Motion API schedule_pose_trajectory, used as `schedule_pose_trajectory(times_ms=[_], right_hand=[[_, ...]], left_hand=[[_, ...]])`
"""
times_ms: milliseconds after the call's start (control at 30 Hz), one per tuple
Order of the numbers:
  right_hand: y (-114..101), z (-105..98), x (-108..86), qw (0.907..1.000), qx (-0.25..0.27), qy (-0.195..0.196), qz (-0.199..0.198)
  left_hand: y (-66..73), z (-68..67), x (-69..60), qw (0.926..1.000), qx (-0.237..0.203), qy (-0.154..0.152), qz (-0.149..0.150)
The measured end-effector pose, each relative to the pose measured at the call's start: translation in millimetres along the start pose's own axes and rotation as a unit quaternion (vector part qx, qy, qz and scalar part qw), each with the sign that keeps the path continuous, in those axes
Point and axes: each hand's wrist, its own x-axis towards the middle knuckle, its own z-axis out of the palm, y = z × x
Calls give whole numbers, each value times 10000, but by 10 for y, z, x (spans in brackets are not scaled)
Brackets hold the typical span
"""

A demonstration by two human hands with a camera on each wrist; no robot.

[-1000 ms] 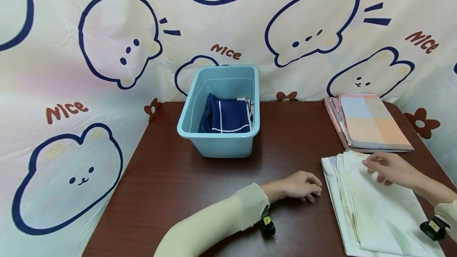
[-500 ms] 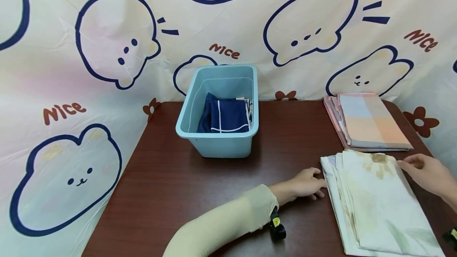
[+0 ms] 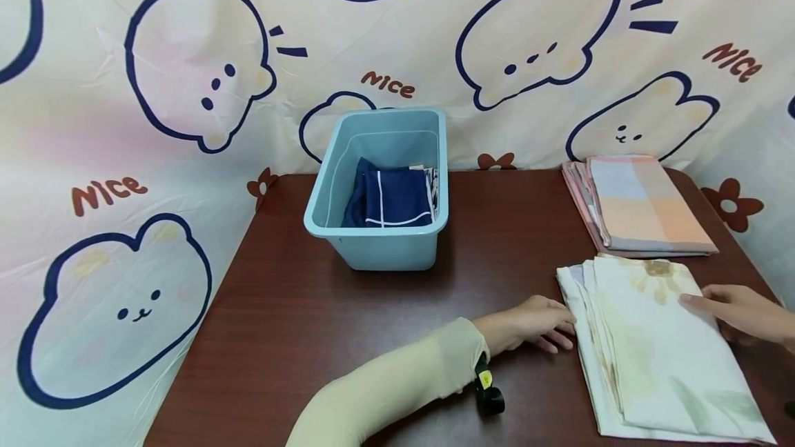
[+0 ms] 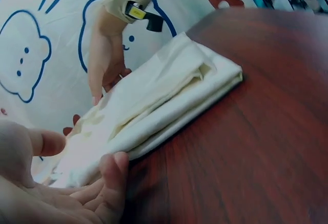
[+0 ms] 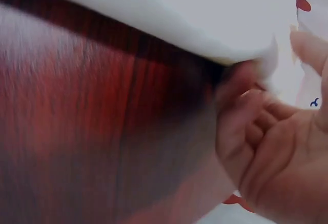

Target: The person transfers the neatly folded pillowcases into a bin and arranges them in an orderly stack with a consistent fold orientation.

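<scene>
A folded white floral cloth [image 3: 658, 357] lies in layers at the table's right front. Beside its left edge is my left hand [image 3: 537, 323], its fingers loosely extended and pointing at the cloth. In the left wrist view this hand [image 4: 77, 188] has thumb and fingers apart, with the fingertips close to the cloth's side; contact is unclear. My right hand [image 3: 745, 312] grips the cloth's right edge, thumb over the top and fingers lower down. The right wrist view shows the right hand's fingers [image 5: 241, 126] curled at the underside of the edge, somewhat blurred.
A light blue bin [image 3: 388, 250] holding a folded navy cloth [image 3: 400, 195] and other fabric stands at the back middle. Behind the white cloth lies a folded plaid cloth [image 3: 652, 209]. The brown table [image 3: 298, 336] meets a printed curtain [image 3: 186, 192] at the back and sides.
My right hand moved from above the white cloth to its right edge, then its thumb came over the top. My left hand moved slightly right, closer to the cloth's left edge.
</scene>
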Motion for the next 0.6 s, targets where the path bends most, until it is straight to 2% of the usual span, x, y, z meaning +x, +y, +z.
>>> schedule_pose_trajectory(times_ms=[167,267,333,433,500,600], right_hand=[[-85,-5,6,9984,293,-480,-50],[-107,1,-14,9963,506,-696,-9],[-110,3,-34,9955,535,-778,-38],[-111,8,-57,9963,408,-725,-196],[-117,19,-58,9962,346,-712,-373],[-117,34,-57,9937,476,-890,-496]], left_hand=[[21,29,14,9990,-449,30,-38],[22,56,12,9989,-442,125,-19],[17,78,6,9996,-228,178,45],[12,113,-13,9990,360,170,221],[17,124,-32,9964,753,98,365],[24,137,-61,9919,1165,-72,496]])
